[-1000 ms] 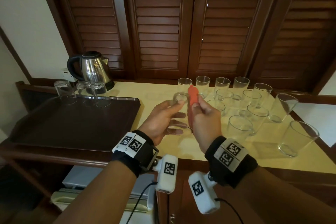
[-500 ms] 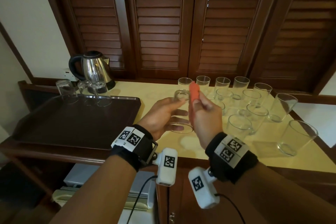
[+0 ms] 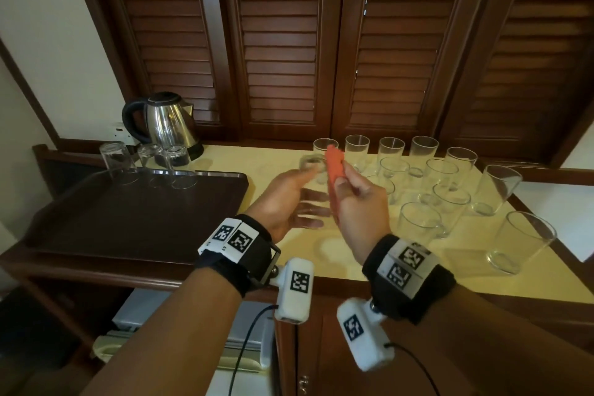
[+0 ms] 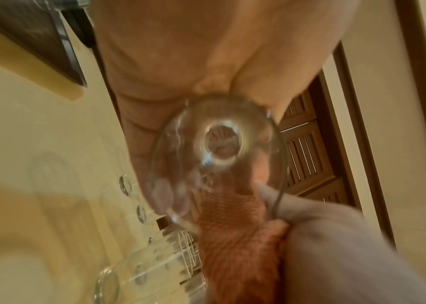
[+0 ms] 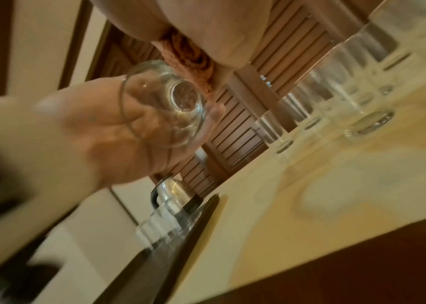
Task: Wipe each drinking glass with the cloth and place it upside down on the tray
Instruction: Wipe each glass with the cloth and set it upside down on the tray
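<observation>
Left hand [image 3: 283,199] gripping one glass [image 3: 310,167], right hand [image 3: 360,202] pinching orange cloth [image 3: 335,161], three glasses upturned on tray [image 3: 135,222]

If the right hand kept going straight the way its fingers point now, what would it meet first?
Probably the upright glass at the left end of the back row: the right hand, pinching the orange cloth, points up and away toward it. Depth is unclear; it might pass above the rim.
</observation>
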`<action>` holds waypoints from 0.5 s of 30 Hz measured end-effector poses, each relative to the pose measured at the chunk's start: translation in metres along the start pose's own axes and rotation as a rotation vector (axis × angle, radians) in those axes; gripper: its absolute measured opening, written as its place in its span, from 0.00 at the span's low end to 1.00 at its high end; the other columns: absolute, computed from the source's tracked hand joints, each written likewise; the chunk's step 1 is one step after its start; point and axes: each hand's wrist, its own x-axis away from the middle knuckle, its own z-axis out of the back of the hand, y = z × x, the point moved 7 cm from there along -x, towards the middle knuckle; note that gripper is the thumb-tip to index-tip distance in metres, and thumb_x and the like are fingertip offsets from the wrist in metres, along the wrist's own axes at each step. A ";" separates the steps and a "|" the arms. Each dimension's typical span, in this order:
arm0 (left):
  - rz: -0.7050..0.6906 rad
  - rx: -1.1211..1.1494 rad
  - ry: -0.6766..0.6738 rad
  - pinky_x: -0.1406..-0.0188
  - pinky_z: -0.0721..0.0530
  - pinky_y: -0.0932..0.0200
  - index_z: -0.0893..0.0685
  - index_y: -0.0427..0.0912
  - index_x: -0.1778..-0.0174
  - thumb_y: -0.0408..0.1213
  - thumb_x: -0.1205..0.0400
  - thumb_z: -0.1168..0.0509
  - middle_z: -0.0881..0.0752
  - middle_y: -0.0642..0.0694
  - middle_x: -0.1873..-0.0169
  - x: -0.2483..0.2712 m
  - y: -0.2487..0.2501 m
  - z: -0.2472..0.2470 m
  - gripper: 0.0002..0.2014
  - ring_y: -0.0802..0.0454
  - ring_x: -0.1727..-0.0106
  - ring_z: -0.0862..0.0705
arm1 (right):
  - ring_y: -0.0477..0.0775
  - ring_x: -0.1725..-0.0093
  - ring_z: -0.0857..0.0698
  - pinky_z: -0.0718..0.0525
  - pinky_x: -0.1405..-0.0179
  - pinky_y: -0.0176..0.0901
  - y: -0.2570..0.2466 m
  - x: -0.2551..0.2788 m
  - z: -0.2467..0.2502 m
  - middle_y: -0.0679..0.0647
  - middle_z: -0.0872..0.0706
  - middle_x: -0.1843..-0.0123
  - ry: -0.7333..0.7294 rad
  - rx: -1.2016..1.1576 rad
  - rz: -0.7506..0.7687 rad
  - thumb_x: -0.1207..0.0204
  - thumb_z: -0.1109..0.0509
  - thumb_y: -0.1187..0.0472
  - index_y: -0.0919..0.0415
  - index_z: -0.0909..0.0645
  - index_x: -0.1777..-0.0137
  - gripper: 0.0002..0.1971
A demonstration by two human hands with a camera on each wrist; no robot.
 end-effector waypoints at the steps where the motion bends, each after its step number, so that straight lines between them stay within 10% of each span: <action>1: -0.009 -0.012 -0.013 0.53 0.11 0.45 0.18 0.46 0.33 0.53 0.10 0.35 0.12 0.36 0.44 0.000 -0.002 -0.002 0.17 0.40 0.50 0.10 | 0.31 0.44 0.13 0.16 0.48 0.28 -0.001 -0.004 0.003 0.36 0.13 0.40 0.032 -0.026 -0.011 0.11 0.37 0.62 0.48 0.24 0.20 0.21; 6: 0.006 0.046 0.113 0.43 0.08 0.39 0.19 0.50 0.30 0.65 0.16 0.33 0.13 0.37 0.39 -0.001 -0.004 0.010 0.26 0.39 0.44 0.09 | 0.32 0.51 0.17 0.20 0.51 0.23 -0.003 0.014 -0.014 0.45 0.11 0.36 -0.081 0.048 0.023 0.11 0.37 0.61 0.46 0.26 0.20 0.21; 10: -0.010 -0.016 0.059 0.53 0.11 0.45 0.18 0.44 0.33 0.52 0.12 0.31 0.14 0.39 0.45 0.004 -0.001 0.008 0.18 0.42 0.53 0.11 | 0.41 0.45 0.14 0.11 0.40 0.47 -0.002 0.002 -0.003 0.37 0.13 0.37 0.019 -0.045 -0.035 0.12 0.36 0.61 0.47 0.24 0.20 0.21; 15: 0.020 0.023 0.066 0.47 0.10 0.40 0.17 0.48 0.32 0.58 0.11 0.36 0.14 0.32 0.38 0.004 0.000 0.010 0.20 0.39 0.47 0.10 | 0.27 0.58 0.16 0.19 0.57 0.22 -0.004 0.011 -0.013 0.40 0.15 0.33 -0.053 -0.012 -0.005 0.11 0.37 0.62 0.47 0.25 0.19 0.22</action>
